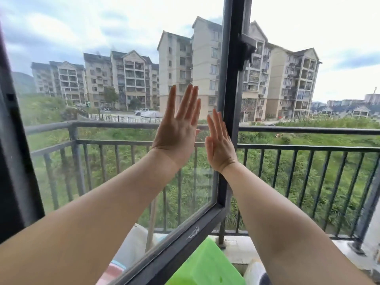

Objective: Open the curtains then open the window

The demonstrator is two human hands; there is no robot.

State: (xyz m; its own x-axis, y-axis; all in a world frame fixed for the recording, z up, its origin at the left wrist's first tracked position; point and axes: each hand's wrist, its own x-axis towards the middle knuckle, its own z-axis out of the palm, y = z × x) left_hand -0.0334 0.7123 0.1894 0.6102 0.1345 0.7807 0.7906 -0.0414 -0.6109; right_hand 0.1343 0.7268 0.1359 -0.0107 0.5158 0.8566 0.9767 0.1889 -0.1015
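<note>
Fingers [186,103] extended, palms against window [115,79]

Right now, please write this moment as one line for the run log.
left hand: flat on glass, open | right hand: open, by window frame | window: swung outward, open | curtains: not in view

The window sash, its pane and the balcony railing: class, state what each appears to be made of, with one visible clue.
Window sash: probably painted metal, dark grey and matte, with slim straight profiles.
Pane: clear glass; buildings show through, slightly hazy.
Balcony railing: likely painted metal, with thin dark bars and a tubular top rail.
</note>
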